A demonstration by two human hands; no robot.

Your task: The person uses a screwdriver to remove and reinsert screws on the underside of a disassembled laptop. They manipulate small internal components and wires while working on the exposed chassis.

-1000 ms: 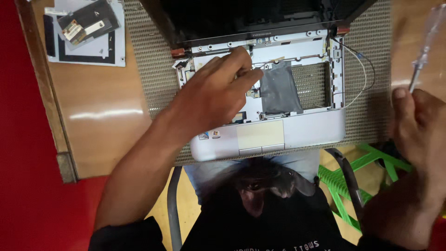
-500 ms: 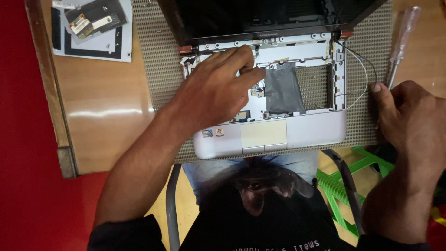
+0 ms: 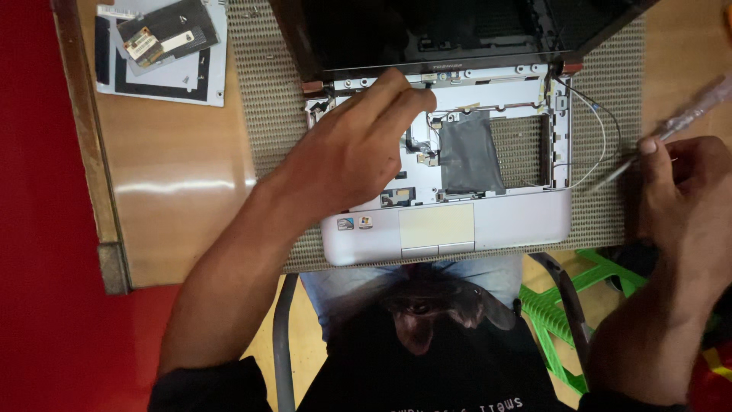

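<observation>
Wooden table top (image 3: 179,198), glossy, runs across the upper part of the frame, with red floor along the left edge. On it lies a woven grey-brown mat (image 3: 263,114), and on the mat, at upper centre, a partly dismantled silver laptop (image 3: 518,221) with its keyboard removed; the dark screen (image 3: 427,30) is tilted back at the top edge.

Left hand (image 3: 351,156) lies over the left half of the opened chassis, fingers curled, fingertips (image 3: 412,95) touching the metal frame near the hinge line. Whether anything is pinched between them cannot be told.

Right hand (image 3: 686,191) sits at the right edge of the frame, off the laptop, closed around a screwdriver (image 3: 686,118) with a clear handle; the handle points to the upper right, the shaft slants down-left toward the mat.

Inside the chassis: a black film patch (image 3: 469,156) at centre, a thin white cable (image 3: 602,133) looping out over the right side. The pale touchpad (image 3: 436,225) is in place on the palm rest.

In the upper left corner rests a white-and-black tray-like cover (image 3: 175,80) with a small circuit card (image 3: 164,30) on it. A green plastic stool (image 3: 564,297) shows at lower right, beneath the table edge.
</observation>
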